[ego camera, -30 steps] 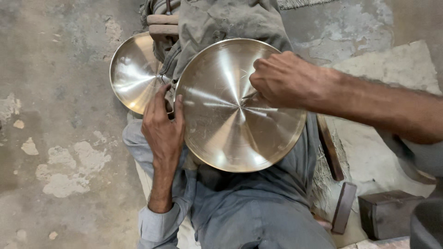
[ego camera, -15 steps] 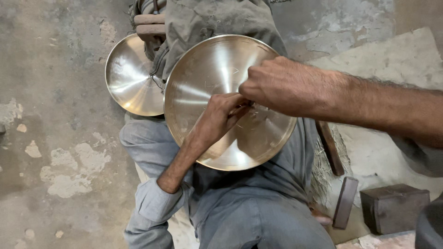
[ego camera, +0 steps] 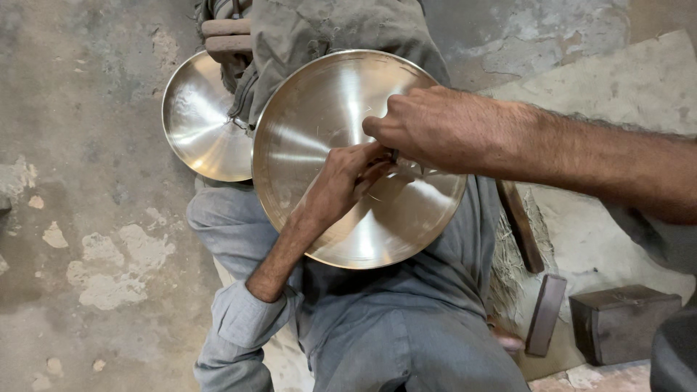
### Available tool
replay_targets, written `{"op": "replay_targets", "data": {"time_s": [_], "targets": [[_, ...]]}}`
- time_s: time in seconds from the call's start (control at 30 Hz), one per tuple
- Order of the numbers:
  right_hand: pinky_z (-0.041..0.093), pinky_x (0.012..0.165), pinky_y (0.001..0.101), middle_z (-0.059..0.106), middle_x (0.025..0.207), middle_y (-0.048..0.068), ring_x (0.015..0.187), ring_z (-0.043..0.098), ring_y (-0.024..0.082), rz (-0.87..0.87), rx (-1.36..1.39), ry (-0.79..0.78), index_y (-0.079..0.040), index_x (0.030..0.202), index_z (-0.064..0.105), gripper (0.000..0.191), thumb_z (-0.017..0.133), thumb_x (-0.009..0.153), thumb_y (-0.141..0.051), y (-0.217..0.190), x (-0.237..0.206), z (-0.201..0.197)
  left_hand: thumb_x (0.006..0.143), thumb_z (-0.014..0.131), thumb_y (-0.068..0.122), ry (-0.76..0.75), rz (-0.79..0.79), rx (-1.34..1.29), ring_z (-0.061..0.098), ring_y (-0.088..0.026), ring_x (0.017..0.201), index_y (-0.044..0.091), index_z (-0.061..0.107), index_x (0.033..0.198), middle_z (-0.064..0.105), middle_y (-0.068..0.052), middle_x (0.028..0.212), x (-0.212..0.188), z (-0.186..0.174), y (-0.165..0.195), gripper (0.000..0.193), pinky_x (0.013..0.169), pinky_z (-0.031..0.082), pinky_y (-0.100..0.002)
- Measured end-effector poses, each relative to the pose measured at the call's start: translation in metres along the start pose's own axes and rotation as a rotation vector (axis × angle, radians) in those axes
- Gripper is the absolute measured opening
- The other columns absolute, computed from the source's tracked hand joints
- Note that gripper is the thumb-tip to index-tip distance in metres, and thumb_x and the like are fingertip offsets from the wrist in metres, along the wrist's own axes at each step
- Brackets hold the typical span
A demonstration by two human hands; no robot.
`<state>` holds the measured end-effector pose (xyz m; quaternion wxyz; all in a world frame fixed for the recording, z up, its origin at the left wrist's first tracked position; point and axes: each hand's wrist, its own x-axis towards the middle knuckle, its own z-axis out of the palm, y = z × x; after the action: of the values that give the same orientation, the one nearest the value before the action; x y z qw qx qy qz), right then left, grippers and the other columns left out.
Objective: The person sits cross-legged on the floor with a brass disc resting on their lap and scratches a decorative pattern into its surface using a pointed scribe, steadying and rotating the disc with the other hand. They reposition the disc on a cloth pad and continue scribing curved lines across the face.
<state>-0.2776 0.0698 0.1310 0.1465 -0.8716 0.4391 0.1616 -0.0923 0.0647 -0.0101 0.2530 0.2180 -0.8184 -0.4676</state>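
A large shiny round metal plate [ego camera: 319, 109] rests tilted on my lap. My right hand [ego camera: 435, 131] reaches in from the right and is closed around a small dark tool [ego camera: 396, 154] at the plate's centre. My left hand [ego camera: 340, 185] comes up from the lower left in a rolled grey-blue sleeve and lies on the plate's face. Its curled fingertips meet the tool's tip, partly hidden under my right hand, so I cannot tell if they grip it.
A second, smaller shiny plate [ego camera: 200, 120] leans behind the first at upper left, under grey cloth [ego camera: 319, 29]. On the concrete floor to the right lie a dark block [ego camera: 624, 319], a short wooden bar [ego camera: 544, 313] and a longer strip [ego camera: 519, 225].
My left hand has left the large plate's left rim and moved onto its face beside the tool. My right hand stays at the centre.
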Motion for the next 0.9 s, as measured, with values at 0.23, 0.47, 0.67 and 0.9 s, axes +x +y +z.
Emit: {"op": "replay_targets", "data": {"time_s": [0.23, 0.47, 0.67, 0.9], "targets": [[0.068, 0.056, 0.0345, 0.071, 0.080, 0.021, 0.075, 0.078, 0.027, 0.002, -0.014, -0.035, 0.003, 0.125, 0.059, 0.036, 0.065, 0.094, -0.014, 0.001, 0.002, 0.000, 0.099, 0.067, 0.012, 0.007, 0.022, 0.017, 0.077, -0.021, 0.089, 0.005, 0.065, 0.123, 0.077, -0.009, 0.105, 0.000, 0.005, -0.009, 0.025, 0.081, 0.066, -0.034], [0.068, 0.057, 0.0351, 0.070, 0.083, 0.020, 0.077, 0.077, 0.027, -0.002, -0.005, -0.024, 0.003, 0.126, 0.058, 0.039, 0.067, 0.092, -0.016, 0.001, 0.003, -0.001, 0.100, 0.067, 0.013, 0.025, 0.031, 0.016, 0.077, -0.022, 0.089, 0.005, 0.064, 0.125, 0.077, -0.009, 0.104, 0.000, 0.003, -0.004, 0.027, 0.081, 0.066, -0.035], [0.068, 0.058, 0.0341, 0.069, 0.087, 0.020, 0.079, 0.077, 0.027, 0.001, -0.011, -0.042, 0.002, 0.126, 0.057, 0.040, 0.066, 0.092, -0.016, 0.005, 0.003, 0.006, 0.100, 0.067, 0.013, 0.030, 0.020, 0.021, 0.078, -0.023, 0.091, 0.004, 0.064, 0.124, 0.077, -0.010, 0.104, 0.000, 0.001, 0.002, 0.026, 0.082, 0.066, -0.035], [0.066, 0.064, 0.0346, 0.072, 0.088, 0.016, 0.074, 0.075, 0.024, 0.001, -0.069, -0.116, 0.000, 0.127, 0.056, 0.048, 0.072, 0.089, -0.025, -0.009, 0.004, -0.018, 0.100, 0.067, 0.007, 0.063, 0.044, 0.025, 0.079, -0.023, 0.090, 0.006, 0.066, 0.122, 0.078, -0.008, 0.103, -0.002, 0.003, 0.005, 0.022, 0.080, 0.066, -0.035]]}}
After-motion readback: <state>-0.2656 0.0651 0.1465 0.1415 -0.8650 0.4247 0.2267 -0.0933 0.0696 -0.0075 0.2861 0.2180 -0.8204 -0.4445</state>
